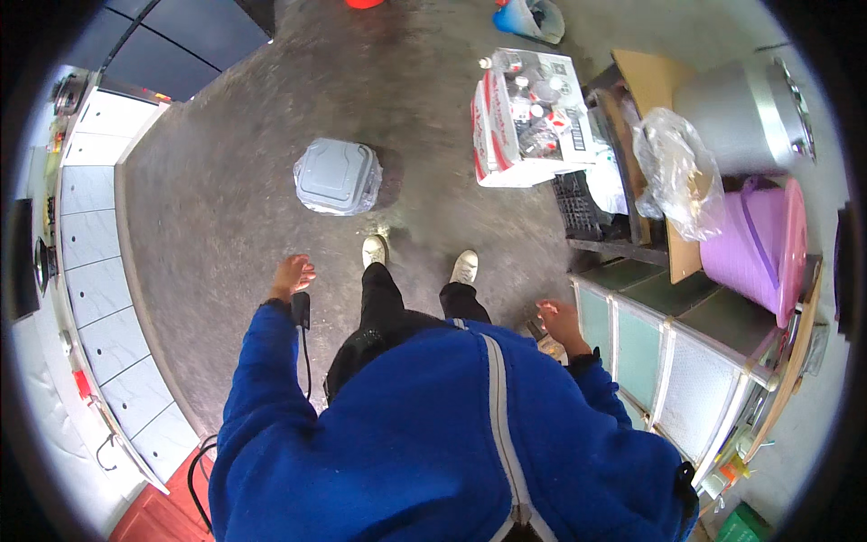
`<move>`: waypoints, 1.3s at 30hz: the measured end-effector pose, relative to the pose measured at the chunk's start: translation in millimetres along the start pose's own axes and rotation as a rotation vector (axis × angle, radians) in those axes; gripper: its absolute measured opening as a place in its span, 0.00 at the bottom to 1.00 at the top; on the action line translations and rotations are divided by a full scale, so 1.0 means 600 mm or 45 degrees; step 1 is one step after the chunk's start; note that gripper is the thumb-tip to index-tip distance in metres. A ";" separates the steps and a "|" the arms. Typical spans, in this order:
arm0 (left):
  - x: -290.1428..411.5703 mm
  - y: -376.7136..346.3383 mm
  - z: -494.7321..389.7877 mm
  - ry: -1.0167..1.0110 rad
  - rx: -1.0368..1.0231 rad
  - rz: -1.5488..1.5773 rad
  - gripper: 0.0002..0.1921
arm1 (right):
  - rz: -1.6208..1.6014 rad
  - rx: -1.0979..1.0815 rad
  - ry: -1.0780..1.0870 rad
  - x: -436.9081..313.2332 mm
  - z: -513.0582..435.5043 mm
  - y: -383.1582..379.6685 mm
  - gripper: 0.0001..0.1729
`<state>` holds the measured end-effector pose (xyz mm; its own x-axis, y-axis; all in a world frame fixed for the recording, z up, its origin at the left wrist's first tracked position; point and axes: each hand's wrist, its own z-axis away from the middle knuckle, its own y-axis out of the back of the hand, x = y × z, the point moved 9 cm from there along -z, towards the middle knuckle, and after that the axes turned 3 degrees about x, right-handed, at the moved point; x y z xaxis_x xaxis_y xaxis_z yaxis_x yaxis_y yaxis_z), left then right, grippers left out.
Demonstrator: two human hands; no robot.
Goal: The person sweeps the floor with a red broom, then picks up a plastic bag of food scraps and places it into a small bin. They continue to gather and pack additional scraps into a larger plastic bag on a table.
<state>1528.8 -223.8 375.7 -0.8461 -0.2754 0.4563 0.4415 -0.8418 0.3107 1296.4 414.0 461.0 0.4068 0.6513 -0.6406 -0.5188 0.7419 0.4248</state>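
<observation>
My left hand (292,276) hangs at my side with loosely curled fingers and nothing in them. A small black box (301,310) on a black cable is just below that wrist; how it is attached cannot be told. On the other side my right hand (561,324) is held out, fingers apart and holding nothing, near a glazed cabinet (621,328). On the concrete floor (244,176), ahead of my shoes, rests a grey-lidded plastic bin (336,177) with a clear bag showing around its rim. Neither hand touches it.
At right, a cardboard box (521,169) holds several plastic bottles beside a dark shelf with a clear plastic bag (681,169). A purple bucket (748,244) and a large metal pot (735,118) stand there. White-tiled cupboards (101,271) line the left wall. A red object (364,3) is far ahead.
</observation>
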 end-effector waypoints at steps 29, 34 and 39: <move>0.232 0.065 -0.562 -0.589 0.937 -0.737 0.27 | 0.781 -0.233 0.637 -0.319 -0.409 -0.683 0.10; 0.234 0.069 -0.634 -0.676 0.715 -0.833 0.28 | 0.431 0.172 0.841 -0.490 -0.612 -0.789 0.24; 0.211 0.057 -0.647 -0.871 0.565 -0.727 0.27 | 0.637 0.023 0.683 -0.523 -0.687 -0.873 0.24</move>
<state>1321.1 -467.8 120.1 -0.6741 0.5614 0.4801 0.2113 -0.4762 0.8536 1130.6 -245.0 175.8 -0.3020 0.7486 -0.5903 -0.5319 0.3816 0.7560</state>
